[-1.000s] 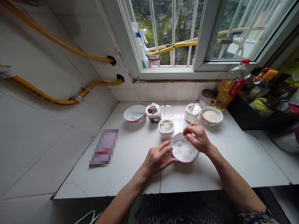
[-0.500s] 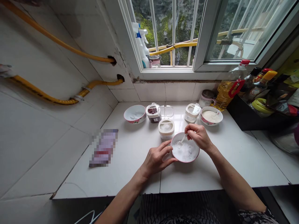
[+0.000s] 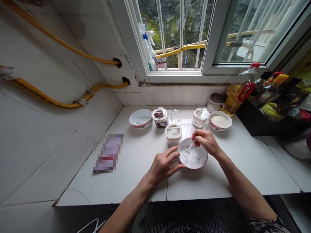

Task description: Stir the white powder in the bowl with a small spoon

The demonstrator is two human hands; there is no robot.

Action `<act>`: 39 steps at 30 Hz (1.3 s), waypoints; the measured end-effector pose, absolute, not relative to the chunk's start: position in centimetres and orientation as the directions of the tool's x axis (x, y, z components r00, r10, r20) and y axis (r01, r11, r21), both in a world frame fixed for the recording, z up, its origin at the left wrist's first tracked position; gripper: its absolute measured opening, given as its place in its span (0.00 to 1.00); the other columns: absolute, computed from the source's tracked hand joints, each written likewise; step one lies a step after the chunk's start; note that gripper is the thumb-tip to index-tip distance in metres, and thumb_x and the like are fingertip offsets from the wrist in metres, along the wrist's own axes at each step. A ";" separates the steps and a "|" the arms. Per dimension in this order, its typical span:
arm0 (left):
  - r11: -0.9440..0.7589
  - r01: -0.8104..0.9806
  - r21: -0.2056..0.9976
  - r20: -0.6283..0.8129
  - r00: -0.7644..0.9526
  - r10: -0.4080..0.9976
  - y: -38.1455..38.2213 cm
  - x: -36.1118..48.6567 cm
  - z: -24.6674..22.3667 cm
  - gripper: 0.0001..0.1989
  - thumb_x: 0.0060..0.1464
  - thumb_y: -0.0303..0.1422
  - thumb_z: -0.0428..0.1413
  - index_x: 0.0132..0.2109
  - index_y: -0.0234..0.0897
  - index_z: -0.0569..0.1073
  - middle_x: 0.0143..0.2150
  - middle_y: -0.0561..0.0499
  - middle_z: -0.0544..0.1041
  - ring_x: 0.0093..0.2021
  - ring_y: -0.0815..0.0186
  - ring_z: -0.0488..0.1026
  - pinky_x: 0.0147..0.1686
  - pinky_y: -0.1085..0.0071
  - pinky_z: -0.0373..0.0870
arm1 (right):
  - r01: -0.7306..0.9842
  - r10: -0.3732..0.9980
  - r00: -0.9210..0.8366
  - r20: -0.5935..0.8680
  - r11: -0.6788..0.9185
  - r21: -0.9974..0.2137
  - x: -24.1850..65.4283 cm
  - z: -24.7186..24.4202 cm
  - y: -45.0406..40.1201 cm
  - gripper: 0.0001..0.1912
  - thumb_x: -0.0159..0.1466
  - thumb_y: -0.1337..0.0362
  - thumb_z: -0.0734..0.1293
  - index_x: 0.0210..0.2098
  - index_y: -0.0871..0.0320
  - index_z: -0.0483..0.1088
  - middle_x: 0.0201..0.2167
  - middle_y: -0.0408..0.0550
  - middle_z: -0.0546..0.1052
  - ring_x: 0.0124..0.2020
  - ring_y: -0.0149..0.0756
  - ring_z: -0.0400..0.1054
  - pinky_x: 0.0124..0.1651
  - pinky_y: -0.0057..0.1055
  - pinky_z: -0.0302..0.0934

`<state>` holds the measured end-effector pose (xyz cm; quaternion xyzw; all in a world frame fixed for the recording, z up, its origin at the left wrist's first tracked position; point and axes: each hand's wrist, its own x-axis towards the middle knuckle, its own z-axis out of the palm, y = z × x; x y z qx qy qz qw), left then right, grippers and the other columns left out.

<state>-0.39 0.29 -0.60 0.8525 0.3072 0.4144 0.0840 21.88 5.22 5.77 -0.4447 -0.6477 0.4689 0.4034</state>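
A white bowl with a pink rim [image 3: 206, 158] stands on the counter near its front, with white grains [image 3: 195, 159] inside. My left hand [image 3: 164, 165] grips the bowl's left side, thumb low and fingers at the rim. In my right hand [image 3: 206, 141] a small white spoon [image 3: 190, 147] is pinched by its handle, its scoop inside the bowl over the left part of the grains. Just behind the bowl is a small clear-and-white jar [image 3: 173, 133] of white grains, its clear lid [image 3: 174, 115] flipped up.
Farther back stand a flowered bowl [image 3: 141, 118], a jar of dark red contents [image 3: 159, 117], another white-lidded jar [image 3: 200, 117] and a bowl of pale grains [image 3: 220, 120]. An oil bottle [image 3: 236, 94] and a black box of bottles [image 3: 257, 119] line the right. A blurred purple packet [image 3: 109, 153] lies left.
The spoon's scoop has shifted and turned slightly within the bowl. Both hands stay nearly where they were, the left still on the bowl.
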 end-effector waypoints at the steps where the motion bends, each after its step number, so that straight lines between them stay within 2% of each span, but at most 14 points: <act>1: -0.796 0.453 0.401 0.654 0.467 0.595 0.3 -0.4 -0.6 0.14 0.62 0.43 0.58 0.45 0.36 0.72 0.52 0.37 0.79 0.45 0.59 0.82 0.35 0.70 0.80 | 0.167 0.957 -0.274 0.090 0.140 -0.976 22.0 5.8 5.3 0.07 0.51 0.66 0.60 0.23 0.58 0.70 0.14 0.40 0.69 0.18 0.29 0.60 0.24 0.27 0.56; 5: -0.795 0.449 0.409 0.654 0.464 0.598 0.3 -0.4 -0.6 0.14 0.62 0.43 0.59 0.46 0.36 0.72 0.53 0.37 0.79 0.44 0.59 0.82 0.35 0.69 0.81 | 0.094 0.966 -0.250 0.060 0.085 -0.992 22.0 6.0 5.5 0.06 0.49 0.65 0.61 0.21 0.58 0.70 0.13 0.40 0.69 0.17 0.28 0.60 0.23 0.27 0.56; 21: -0.796 0.459 0.396 0.658 0.462 0.594 0.3 -0.4 -0.7 0.14 0.63 0.43 0.58 0.45 0.36 0.72 0.53 0.36 0.79 0.45 0.58 0.82 0.35 0.68 0.81 | 0.132 0.984 -0.179 0.007 0.032 -0.991 22.0 5.6 6.0 0.06 0.47 0.64 0.61 0.19 0.57 0.70 0.12 0.41 0.69 0.16 0.29 0.59 0.22 0.27 0.55; 26: -0.799 0.459 0.389 0.661 0.465 0.589 0.3 -0.3 -0.6 0.14 0.63 0.43 0.57 0.45 0.36 0.72 0.52 0.37 0.79 0.48 0.57 0.81 0.36 0.68 0.81 | 0.092 0.988 -0.149 -0.043 -0.029 -0.995 22.0 5.6 6.2 0.06 0.45 0.64 0.62 0.18 0.58 0.70 0.10 0.41 0.69 0.15 0.29 0.58 0.21 0.27 0.53; 33: -0.790 0.474 0.390 0.650 0.465 0.601 0.2 -0.4 -0.4 0.14 0.63 0.43 0.58 0.46 0.36 0.72 0.53 0.37 0.79 0.45 0.57 0.82 0.36 0.68 0.81 | 0.024 0.988 -0.135 -0.076 -0.073 -0.997 22.3 5.6 6.6 0.06 0.45 0.65 0.63 0.18 0.58 0.71 0.11 0.42 0.69 0.15 0.29 0.59 0.21 0.27 0.54; 36: -0.789 0.486 0.375 0.659 0.459 0.596 0.2 -0.3 -0.4 0.15 0.63 0.45 0.56 0.46 0.36 0.73 0.52 0.36 0.79 0.45 0.57 0.82 0.33 0.69 0.80 | -0.002 0.994 -0.101 -0.034 -0.034 -0.999 22.2 5.4 6.8 0.05 0.47 0.64 0.64 0.21 0.58 0.71 0.13 0.42 0.70 0.17 0.31 0.62 0.23 0.29 0.57; 39: -0.783 0.501 0.368 0.657 0.456 0.600 0.2 -0.3 -0.5 0.17 0.64 0.46 0.55 0.46 0.36 0.73 0.51 0.36 0.80 0.43 0.57 0.83 0.31 0.70 0.79 | 0.016 0.994 -0.037 0.104 0.104 -0.994 21.4 5.2 6.7 0.05 0.54 0.62 0.64 0.27 0.58 0.70 0.18 0.43 0.72 0.21 0.32 0.65 0.28 0.30 0.62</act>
